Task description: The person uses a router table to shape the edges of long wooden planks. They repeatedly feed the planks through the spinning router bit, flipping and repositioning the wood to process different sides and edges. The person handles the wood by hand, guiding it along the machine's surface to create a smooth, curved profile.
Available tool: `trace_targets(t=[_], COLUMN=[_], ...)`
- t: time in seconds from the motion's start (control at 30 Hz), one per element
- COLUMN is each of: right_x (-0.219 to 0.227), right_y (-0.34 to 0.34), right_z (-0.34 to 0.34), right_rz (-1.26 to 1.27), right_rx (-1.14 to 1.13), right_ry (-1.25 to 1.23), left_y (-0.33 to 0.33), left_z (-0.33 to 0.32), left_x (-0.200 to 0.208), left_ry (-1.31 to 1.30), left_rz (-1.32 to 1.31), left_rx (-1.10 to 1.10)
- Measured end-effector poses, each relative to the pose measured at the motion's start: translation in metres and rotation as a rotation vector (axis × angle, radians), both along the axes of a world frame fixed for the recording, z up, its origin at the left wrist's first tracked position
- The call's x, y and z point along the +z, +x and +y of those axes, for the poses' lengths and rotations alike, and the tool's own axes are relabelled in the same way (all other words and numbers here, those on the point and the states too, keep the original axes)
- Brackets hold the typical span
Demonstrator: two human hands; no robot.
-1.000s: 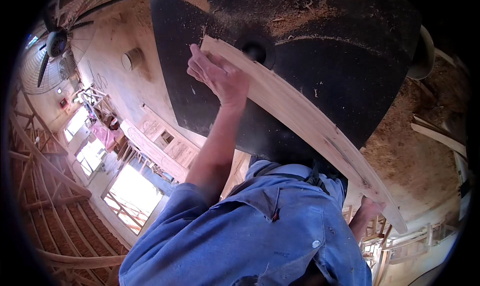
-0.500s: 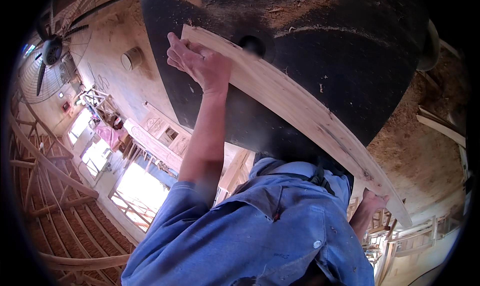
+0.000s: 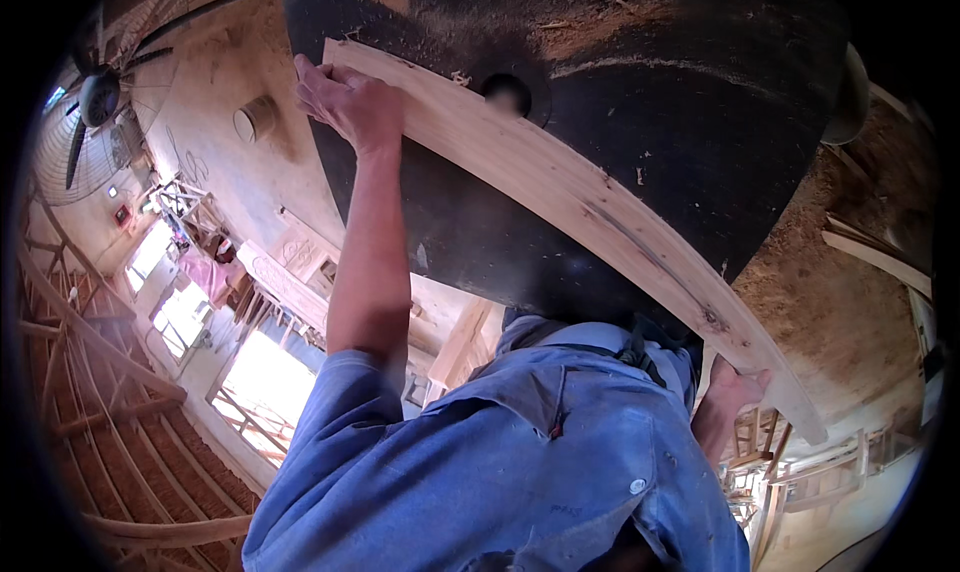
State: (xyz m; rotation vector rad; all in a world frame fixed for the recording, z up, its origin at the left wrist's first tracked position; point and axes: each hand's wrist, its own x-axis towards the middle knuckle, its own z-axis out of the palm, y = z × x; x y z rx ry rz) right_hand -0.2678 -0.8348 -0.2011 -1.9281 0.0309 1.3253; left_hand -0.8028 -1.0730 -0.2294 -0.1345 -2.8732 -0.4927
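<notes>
Black table (image 3: 690,162): largest item, filling the upper middle of your view. Your blue shirt (image 3: 520,452) takes up the lower middle. Long pale board (image 3: 560,177), curved along its far edge: lies slantwise across the table, left end upper left, right end past the table's edge at lower right. Dark streaks and a knot toward the right end.

Fan (image 3: 98,100) with dark blades, upper left, well apart from the table. Carved wooden panel (image 3: 285,280), pale, at left beyond your left forearm.

Your left hand (image 3: 352,104): at the board's left end, fingers bent and close together, holding the near edge; thumb hidden. Your right hand (image 3: 733,385): near the board's right end, narrow grip on the near edge; some fingers out of sight, so their full wrap cannot be told.

Dark round fitting (image 3: 508,92) in the tabletop: right at the board's far edge; contact cannot be told. Wood shavings (image 3: 610,17): scattered on the table's far part. Shirt button (image 3: 637,486): pale, round, smallest item noted.
</notes>
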Motion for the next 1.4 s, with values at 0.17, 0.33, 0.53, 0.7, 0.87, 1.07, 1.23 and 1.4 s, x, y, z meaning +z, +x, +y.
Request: trace_targets(t=[0.17, 0.33, 0.53, 0.7, 0.87, 1.07, 1.23, 1.4], right_x=[-0.021, -0.008, -0.006, -0.022, -0.019, -0.015, -0.007, -0.001], right_y=[0.068, 0.093, 0.165, 0.167, 0.132, 0.099, 0.073, 0.053], right_z=[0.017, 0.030, 0.072, 0.068, 0.064, 0.055, 0.056, 0.053], right_rz=[0.039, 0.025, -0.123, -0.168, -0.165, -0.188, -0.131, -0.103], right_rx=[-0.040, -0.128, -0.193, -0.110, -0.120, 0.000, -0.024, -0.036], right_ry=[0.040, 0.037, 0.057, 0.047, 0.028, 0.017, 0.015, 0.003], left_y=[0.042, 0.060, 0.056, 0.043, 0.019, -0.016, -0.028, -0.032], left_z=[0.018, 0.030, 0.030, 0.029, 0.016, -0.003, -0.016, -0.013], left_x=[0.003, 0.001, -0.002, 0.000, 0.000, -0.002, -0.004, -0.004], left_ry=[-0.036, 0.006, 0.013, 0.033, -0.024, 0.055, 0.043, 0.034], left_rz=[-0.063, -0.085, -0.013, -0.114, -0.153, -0.150, -0.126, -0.086], left_rx=[0.024, 0.035, -0.004, -0.001, 0.024, -0.021, -0.014, 0.007])
